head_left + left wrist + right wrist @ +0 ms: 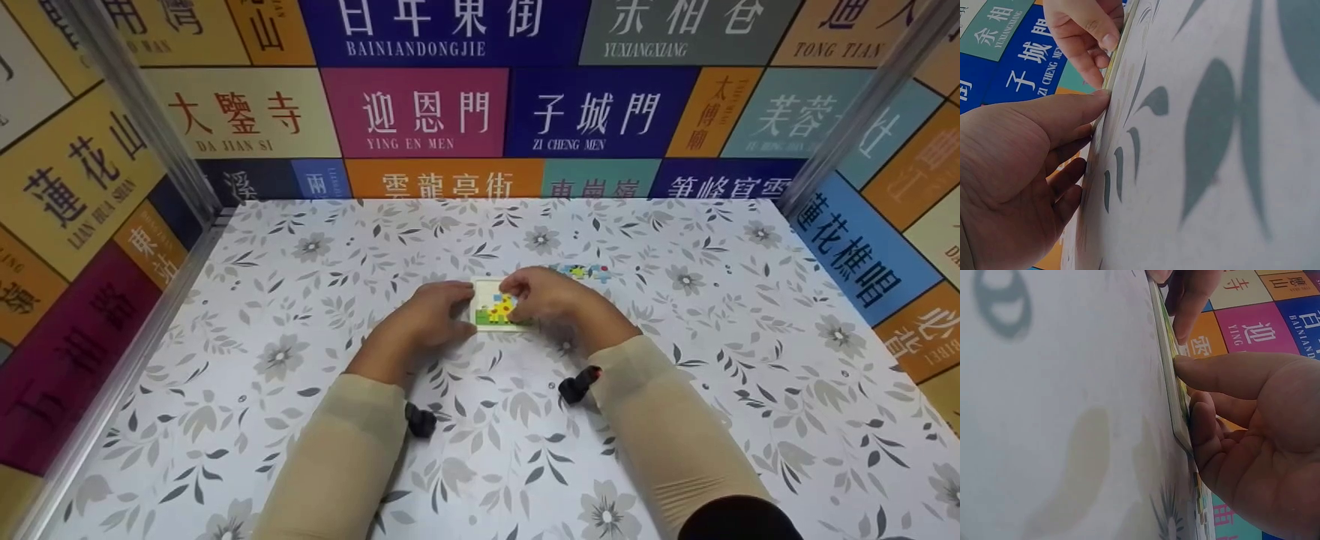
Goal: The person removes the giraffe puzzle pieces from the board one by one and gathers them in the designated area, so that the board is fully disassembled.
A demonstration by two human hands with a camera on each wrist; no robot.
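A small jigsaw puzzle tray (485,289) with a pale rim lies flat on the table. Inside it are green pieces along the bottom, a yellow giraffe-like figure (501,309) with orange spots and a bit of blue; its upper part shows pale backing. My left hand (420,315) holds the tray at its left side, thumb at the near corner, fingers at the far one. Over the tray's right half, my right hand (551,295) has curled fingers and its thumb down on the picture. I cannot tell whether a piece sits between them. In the right wrist view the tray's edge (1169,382) appears side-on.
Loose colourful puzzle pieces (581,271) lie just behind my right hand. A white cloth with grey flowers and leaves covers the table (300,420). Panels with large printed characters (427,112) stand along the back and both sides.
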